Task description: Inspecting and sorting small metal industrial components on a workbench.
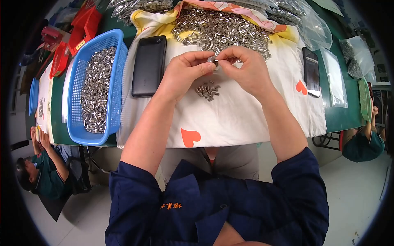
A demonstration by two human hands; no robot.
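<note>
Over the white cloth (238, 119) my two hands meet, fingertips almost touching. My left hand (184, 71) pinches a small round metal piece (211, 60) between thumb and fingers. At its right side my right hand (248, 69) is closed in a pinch too; whatever is between its thumb and forefinger is too small to name. Just below the hands lies a small group of short metal cylinders (208, 91). Behind them spreads a large heap of similar shiny cylinders (230, 33), on the cloth and its yellow-and-pink patterned part.
To the left stands a blue plastic basket (119, 78) full of small metal cylinders. A black rectangular device (149, 67) lies beside it. On the right are a phone (311, 69) and clear plastic bags (334, 78). Red bins (84, 26) stand far left. Co-workers sit at both sides.
</note>
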